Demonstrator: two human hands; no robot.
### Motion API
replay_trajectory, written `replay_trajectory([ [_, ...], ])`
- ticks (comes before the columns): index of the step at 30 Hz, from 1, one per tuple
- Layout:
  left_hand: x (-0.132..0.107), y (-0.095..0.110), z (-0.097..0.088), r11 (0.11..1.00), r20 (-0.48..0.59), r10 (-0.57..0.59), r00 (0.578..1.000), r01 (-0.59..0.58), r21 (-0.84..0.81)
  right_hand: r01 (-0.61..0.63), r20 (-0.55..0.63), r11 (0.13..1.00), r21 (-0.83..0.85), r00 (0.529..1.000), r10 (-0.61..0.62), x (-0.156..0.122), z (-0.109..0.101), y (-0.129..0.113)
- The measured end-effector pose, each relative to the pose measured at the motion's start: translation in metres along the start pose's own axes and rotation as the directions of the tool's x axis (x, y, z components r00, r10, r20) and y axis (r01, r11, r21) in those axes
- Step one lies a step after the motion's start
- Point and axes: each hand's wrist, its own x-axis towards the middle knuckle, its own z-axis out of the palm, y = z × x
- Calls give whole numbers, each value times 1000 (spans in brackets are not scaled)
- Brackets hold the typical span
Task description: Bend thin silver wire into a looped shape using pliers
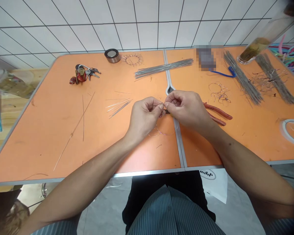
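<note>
My left hand point(145, 116) and my right hand point(187, 105) meet above the metal seam of the orange table, thumbs and fingertips pinched together. Between them is thin wire, mostly hidden by the fingers. Below the left fingertips a fine loop of wire point(157, 132) shows against the table. Red-handled pliers point(219, 111) lie under and beside my right hand, their jaws partly covered. Left of my left hand several thin straight wires point(120, 106) are fanned out.
Wire bundles point(164, 68) lie at the back and right point(243, 78). Around them are a tape roll point(112, 55), keys point(85, 73), tangled wire point(219, 93), a blurred object with a blue cord point(222, 74), a tilted clear container point(257, 47) and a white ring point(285, 130). Long wires point(72, 134) lie left.
</note>
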Motion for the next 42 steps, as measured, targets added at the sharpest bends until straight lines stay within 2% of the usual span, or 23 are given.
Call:
replay_trajectory([
  [7, 1, 2, 0, 999, -22, -42, 999, 42, -13, -76, 33, 990, 121, 997, 73, 4, -2, 2],
  [11, -1, 3, 1, 999, -11, -54, 998, 54, -8, -65, -6, 994, 83, 998, 66, 5, -4, 1],
  [17, 0, 4, 1, 998, -23, -26, 999, 25, -51, -56, 47, 996, 71, 997, 53, 3, -5, -1],
  [21, -1, 4, 3, 998, -17, -41, 999, 40, -49, -47, 29, 998, 48, 999, 45, 1, 0, -1],
  [25, -2, 3, 4, 998, -43, -31, 999, 29, -48, -87, -3, 991, 106, 996, 87, 1, 3, -1],
  [28, 0, 3, 3, 998, -48, -29, 998, 26, -60, -161, 100, 950, 268, 985, 139, 3, -2, -2],
  [32, 3, 2, -2, 993, -28, -51, 998, 48, -105, -269, 275, 850, 453, 949, 154, 5, -15, -1],
  [38, 4, 1, -6, 989, -19, -43, 999, 40, -139, -366, 428, 729, 578, 897, 110, 11, -17, 13],
  [42, 2, 1, -5, 988, -11, -60, 998, 58, -144, -408, 475, 720, 562, 871, 123, 14, -14, 18],
])
